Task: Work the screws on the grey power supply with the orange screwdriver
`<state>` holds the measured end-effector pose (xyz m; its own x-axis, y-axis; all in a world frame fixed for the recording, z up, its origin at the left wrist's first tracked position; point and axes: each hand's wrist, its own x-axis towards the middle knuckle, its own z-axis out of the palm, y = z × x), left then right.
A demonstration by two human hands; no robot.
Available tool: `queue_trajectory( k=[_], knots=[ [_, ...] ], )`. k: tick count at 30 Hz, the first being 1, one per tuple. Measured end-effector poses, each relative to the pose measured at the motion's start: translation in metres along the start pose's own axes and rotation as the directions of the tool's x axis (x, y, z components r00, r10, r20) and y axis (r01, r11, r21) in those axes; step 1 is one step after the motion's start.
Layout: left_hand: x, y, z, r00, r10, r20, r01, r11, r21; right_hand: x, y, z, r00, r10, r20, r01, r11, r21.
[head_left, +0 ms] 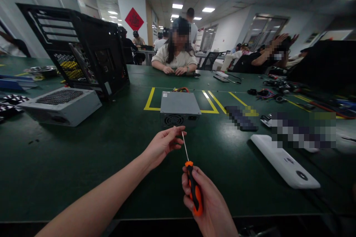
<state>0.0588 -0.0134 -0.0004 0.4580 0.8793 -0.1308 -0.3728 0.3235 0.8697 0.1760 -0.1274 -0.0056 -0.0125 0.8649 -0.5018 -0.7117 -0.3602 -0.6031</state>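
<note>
My right hand point(207, 202) is wrapped round the orange and black handle of a screwdriver point(194, 189), whose thin shaft points up and away from me. At the tip of the shaft, my left hand point(164, 144) has its thumb and forefinger pinched together. Whatever may be between those fingertips is too small to tell. Just beyond both hands, a grey computer power supply point(180, 102) lies on the green table point(133, 189), its fan grille and socket facing me. A bundle of coloured wires shows behind it.
On the left stand a black computer case point(107, 59) and a second power supply point(63, 105), with a metal bowl point(41, 70) behind. A white elongated device point(286, 161) lies at right, near blurred items and cables point(280, 87). A person point(175, 53) sits opposite.
</note>
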Motion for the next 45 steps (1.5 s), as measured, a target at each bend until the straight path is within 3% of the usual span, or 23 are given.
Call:
queue_trajectory(
  k=[3,9,27,29,31,33,34,36,38,40,42,45],
  knots=[
    [0.002,-0.002,-0.001,0.998,-0.026,-0.057,0.027,1.000,0.008,0.011,-0.012,0.000,0.998,-0.055,0.042,0.055,0.998,0.000],
    [0.002,-0.005,-0.003,0.996,-0.062,-0.066,0.065,0.997,0.031,0.035,-0.034,0.006,0.998,-0.069,-0.009,0.069,0.998,-0.013],
    [0.001,-0.004,0.000,0.993,-0.088,-0.076,0.092,0.994,0.054,0.051,-0.039,0.011,0.997,-0.068,-0.037,0.067,0.997,-0.037],
    [0.001,-0.007,-0.001,0.996,-0.060,-0.062,0.067,0.992,0.107,0.051,-0.040,0.012,0.997,-0.067,-0.038,0.065,0.997,-0.039],
    [0.001,-0.008,-0.002,0.997,0.045,-0.063,-0.026,0.962,0.273,0.052,-0.041,0.012,0.998,-0.055,-0.042,0.053,0.997,-0.048],
    [0.002,-0.005,-0.002,0.957,0.285,-0.059,-0.207,0.808,0.551,0.053,-0.043,0.012,0.999,-0.036,-0.038,0.034,0.998,-0.056],
    [0.003,-0.001,-0.001,0.902,0.431,-0.029,-0.293,0.660,0.692,0.053,-0.043,0.012,0.999,-0.033,-0.030,0.031,0.998,-0.061],
    [0.010,0.009,0.000,0.743,0.661,0.106,-0.381,0.288,0.879,0.052,-0.044,0.011,0.998,-0.058,-0.018,0.056,0.995,-0.077],
    [0.022,0.020,0.001,0.638,0.722,0.270,-0.367,-0.023,0.930,0.051,-0.043,0.009,0.993,-0.115,-0.023,0.113,0.989,-0.091],
    [0.035,0.028,-0.002,0.626,0.682,0.378,-0.318,-0.219,0.922,0.049,-0.041,0.006,0.974,-0.223,-0.032,0.216,0.966,-0.143],
    [0.047,0.031,-0.007,0.655,0.634,0.412,-0.273,-0.309,0.911,0.046,-0.040,0.003,0.930,-0.368,-0.011,0.351,0.896,-0.270],
    [0.057,0.029,-0.013,0.683,0.603,0.413,-0.234,-0.355,0.905,0.041,-0.042,-0.005,0.802,-0.584,0.125,0.541,0.623,-0.565]
  ],
)
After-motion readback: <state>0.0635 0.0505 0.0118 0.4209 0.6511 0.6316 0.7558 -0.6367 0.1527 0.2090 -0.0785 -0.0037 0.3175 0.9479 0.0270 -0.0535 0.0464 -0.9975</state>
